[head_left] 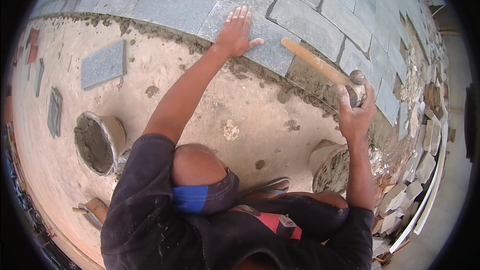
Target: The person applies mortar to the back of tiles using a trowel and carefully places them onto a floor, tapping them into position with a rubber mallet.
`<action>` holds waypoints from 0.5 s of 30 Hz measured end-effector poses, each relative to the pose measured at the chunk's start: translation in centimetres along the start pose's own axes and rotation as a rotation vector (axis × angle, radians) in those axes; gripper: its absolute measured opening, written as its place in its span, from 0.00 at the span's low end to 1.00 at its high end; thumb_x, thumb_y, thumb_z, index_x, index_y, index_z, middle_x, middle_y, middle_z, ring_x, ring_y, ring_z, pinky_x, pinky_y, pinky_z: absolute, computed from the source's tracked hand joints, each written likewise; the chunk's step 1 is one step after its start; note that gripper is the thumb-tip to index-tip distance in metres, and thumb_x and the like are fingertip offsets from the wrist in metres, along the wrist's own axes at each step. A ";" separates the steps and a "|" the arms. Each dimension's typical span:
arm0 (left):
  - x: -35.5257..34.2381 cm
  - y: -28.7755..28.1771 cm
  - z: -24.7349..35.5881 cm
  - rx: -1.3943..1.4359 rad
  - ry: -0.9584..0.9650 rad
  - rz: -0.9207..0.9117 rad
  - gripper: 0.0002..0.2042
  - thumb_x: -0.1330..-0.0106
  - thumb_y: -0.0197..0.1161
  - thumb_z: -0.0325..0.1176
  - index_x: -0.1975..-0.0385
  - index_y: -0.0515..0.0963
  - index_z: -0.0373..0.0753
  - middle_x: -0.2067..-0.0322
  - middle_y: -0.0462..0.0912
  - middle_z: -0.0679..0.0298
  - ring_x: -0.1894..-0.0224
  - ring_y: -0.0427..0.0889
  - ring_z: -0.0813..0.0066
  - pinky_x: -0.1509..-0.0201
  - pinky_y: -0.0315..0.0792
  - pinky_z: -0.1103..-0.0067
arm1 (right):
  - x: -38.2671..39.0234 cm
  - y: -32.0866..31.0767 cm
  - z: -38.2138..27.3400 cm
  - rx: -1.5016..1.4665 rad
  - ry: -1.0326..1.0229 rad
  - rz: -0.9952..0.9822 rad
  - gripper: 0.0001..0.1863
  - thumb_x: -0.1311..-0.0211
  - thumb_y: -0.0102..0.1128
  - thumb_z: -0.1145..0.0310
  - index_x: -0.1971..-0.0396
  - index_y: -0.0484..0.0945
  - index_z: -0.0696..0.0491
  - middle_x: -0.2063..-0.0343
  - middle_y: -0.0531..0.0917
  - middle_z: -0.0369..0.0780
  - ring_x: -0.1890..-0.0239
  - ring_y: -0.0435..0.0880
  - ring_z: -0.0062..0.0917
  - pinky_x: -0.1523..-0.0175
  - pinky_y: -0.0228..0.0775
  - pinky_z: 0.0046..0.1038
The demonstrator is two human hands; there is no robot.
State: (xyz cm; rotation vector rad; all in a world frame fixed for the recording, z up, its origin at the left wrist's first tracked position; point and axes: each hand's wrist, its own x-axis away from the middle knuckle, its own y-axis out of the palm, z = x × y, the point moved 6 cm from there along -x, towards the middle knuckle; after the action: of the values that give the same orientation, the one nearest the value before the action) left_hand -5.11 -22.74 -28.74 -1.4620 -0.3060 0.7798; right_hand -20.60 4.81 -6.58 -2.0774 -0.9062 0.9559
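Note:
My left hand (235, 34) lies flat with its fingers stretched out on a grey stone tile (272, 52) at the near edge of the laid paving. In my right hand (357, 112) is a mallet, gripped by its dark round-ended head. Its pale wooden mallet handle (315, 61) points away to the left, and the tip is over or on the same tile's right part; contact I cannot tell. Right of that tile, a gap in the row shows grey mortar (312, 76). A taut thin line seems to run along the near edge.
A loose tile (104, 65) lies at the left, with a small tile stack (54, 112) nearby. A mortar bucket (111, 132) stands left of my knee, another bucket (325, 157) beside my right leg. Broken stone pieces (400, 197) and white pipes (434, 180) line the right side.

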 end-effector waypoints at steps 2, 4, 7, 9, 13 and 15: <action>0.0 -0.1 -0.3 0.006 -0.004 -0.004 0.51 0.34 0.36 0.73 0.29 0.48 0.26 0.27 0.47 0.42 0.23 0.41 0.49 0.21 0.38 0.61 | 0.0 0.4 0.2 0.042 -0.100 0.044 0.24 0.39 0.69 0.61 0.49 0.75 0.61 0.61 0.82 0.44 0.60 0.81 0.29 0.51 0.72 0.30; -0.1 0.0 0.0 -0.010 -0.005 -0.028 0.51 0.34 0.36 0.73 0.29 0.48 0.26 0.27 0.47 0.43 0.23 0.41 0.50 0.21 0.38 0.61 | 0.0 0.9 0.3 0.054 -0.085 0.026 0.24 0.39 0.69 0.61 0.49 0.75 0.61 0.61 0.82 0.44 0.59 0.81 0.29 0.50 0.72 0.30; -0.1 -0.4 -0.1 -0.016 -0.007 -0.004 0.51 0.34 0.36 0.73 0.29 0.48 0.26 0.28 0.48 0.42 0.23 0.41 0.50 0.21 0.39 0.62 | -1.9 0.8 -1.5 0.059 -0.065 0.005 0.24 0.41 0.70 0.62 0.50 0.74 0.60 0.65 0.83 0.45 0.65 0.83 0.31 0.56 0.74 0.31; 0.2 -0.4 -0.1 0.002 -0.005 0.012 0.51 0.33 0.36 0.72 0.29 0.48 0.26 0.28 0.49 0.42 0.24 0.42 0.49 0.21 0.39 0.62 | -3.0 1.0 -3.1 0.026 -0.145 0.050 0.24 0.41 0.70 0.61 0.50 0.74 0.60 0.65 0.83 0.45 0.65 0.83 0.31 0.57 0.74 0.31; -0.1 -0.4 0.0 0.035 -0.023 -0.076 0.50 0.33 0.37 0.72 0.29 0.49 0.25 0.28 0.50 0.42 0.24 0.43 0.49 0.21 0.38 0.62 | -4.6 2.5 -7.0 -0.092 -0.221 0.068 0.24 0.42 0.70 0.62 0.51 0.74 0.59 0.64 0.83 0.45 0.65 0.84 0.29 0.57 0.75 0.29; 0.0 -0.5 0.0 0.040 -0.046 -0.168 0.50 0.33 0.38 0.72 0.29 0.50 0.25 0.29 0.51 0.42 0.24 0.43 0.49 0.21 0.38 0.62 | -5.3 4.2 -9.1 -0.158 -0.275 0.044 0.24 0.42 0.70 0.63 0.50 0.74 0.57 0.66 0.84 0.44 0.65 0.86 0.29 0.58 0.76 0.30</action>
State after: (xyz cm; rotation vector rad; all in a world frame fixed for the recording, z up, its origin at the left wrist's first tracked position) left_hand -4.96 -22.77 -28.21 -1.3631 -0.4398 0.6811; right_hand -14.53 -4.16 -3.38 -2.1371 -1.1108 1.2512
